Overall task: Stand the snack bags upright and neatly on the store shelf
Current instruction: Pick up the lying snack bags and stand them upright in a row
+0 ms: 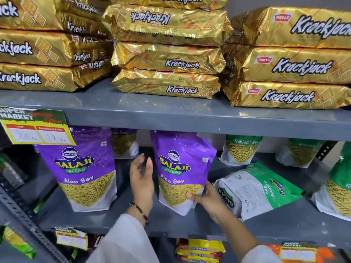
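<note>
Now right hand [206, 199] gripping purple bag [180, 168], left hand [141, 179] open

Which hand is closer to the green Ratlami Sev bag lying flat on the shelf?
Right. The right hand grips the lower edge of the purple Aloo Sev bag, right beside the fallen Ratlami Sev bag. The left hand is open on that purple bag's far side.

Grey metal store shelf [133, 221] stocked with snack bags

At 9 o'clock a purple Aloo Sev bag [81, 168] stands upright; at centre a second purple Aloo Sev bag [180, 168] stands tilted; at 3 o'clock a green-and-white Ratlami Sev bag [260, 188] lies flat, with more green bags [241, 149] upright behind.
</note>
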Available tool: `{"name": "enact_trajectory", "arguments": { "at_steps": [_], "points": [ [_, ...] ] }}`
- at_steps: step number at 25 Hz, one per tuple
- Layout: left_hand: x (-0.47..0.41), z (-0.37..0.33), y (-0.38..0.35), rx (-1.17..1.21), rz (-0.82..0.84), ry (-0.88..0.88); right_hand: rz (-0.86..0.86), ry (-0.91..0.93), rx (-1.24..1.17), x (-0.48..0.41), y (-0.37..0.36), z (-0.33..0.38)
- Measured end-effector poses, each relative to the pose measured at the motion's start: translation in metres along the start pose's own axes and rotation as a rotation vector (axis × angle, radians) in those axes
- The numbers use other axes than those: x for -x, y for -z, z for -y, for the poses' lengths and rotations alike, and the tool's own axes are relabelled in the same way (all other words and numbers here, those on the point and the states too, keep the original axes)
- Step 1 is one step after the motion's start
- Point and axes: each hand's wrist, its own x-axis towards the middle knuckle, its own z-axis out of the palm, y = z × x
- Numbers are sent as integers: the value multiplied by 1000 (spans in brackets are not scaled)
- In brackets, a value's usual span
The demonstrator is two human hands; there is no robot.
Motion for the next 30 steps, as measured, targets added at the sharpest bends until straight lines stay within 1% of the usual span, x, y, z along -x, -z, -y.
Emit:
{"name": "enact_trajectory", "arguments": {
  "at_steps": [2, 3, 4, 6, 9, 11, 12, 14, 15, 16, 17, 18, 20, 21, 23, 26, 27, 28, 29, 30],
  "points": [
    [-26, 0, 2, 32, 147, 145, -17, -29, 13, -11, 5, 4],
    [-31, -1, 3, 43, 207, 189, -18, -30, 16, -16, 6, 6],
    [-33, 0, 5, 43, 225, 210, -12, -24, 12, -18, 6, 8],
    [-35, 0, 10, 43, 205, 239, -46, -16, -3, -22, 5, 9],
    [-36, -1, 13, 75, 192, 229, -105, -20, -7, -17, -2, 13],
    [-32, -7, 14, 111, 111, 139, -154, 7, 7, -11, -3, 21],
    [-25, -11, 13, 117, 27, 42, -192, 28, 10, -8, 3, 27],
    [5, -21, 5, 54, -146, -190, -274, 57, -14, 0, 31, 43],
    [26, -27, -5, -1, -156, -272, -317, 53, -32, 4, 50, 49],
    [49, -29, -22, -75, -95, -327, -370, 39, -45, 10, 75, 53],
    [68, -26, -44, -177, 33, -357, -434, 15, -47, 15, 101, 53],
    [85, -19, -69, -291, 194, -359, -501, -33, -38, 21, 128, 48],
    [104, 5, -117, -471, 467, -296, -576, -183, -46, 33, 179, 31],
    [103, 19, -139, -549, 530, -224, -581, -258, -72, 41, 200, 19],
    [89, 42, -171, -770, 581, -106, -572, -354, -103, 49, 228, -2],
    [68, 65, -201, -1134, 717, 124, -533, -403, -149, 48, 252, -22],
    [64, 68, -205, -1220, 765, 170, -528, -411, -191, 44, 255, -25],
    [62, 68, -208, -1269, 804, 177, -525, -414, -241, 41, 257, -27],
    [66, 62, -210, -1249, 810, 234, -528, -408, -297, 38, 257, -27],
    [70, 58, -209, -1179, 778, 305, -535, -400, -347, 35, 256, -27]
  ]
}}
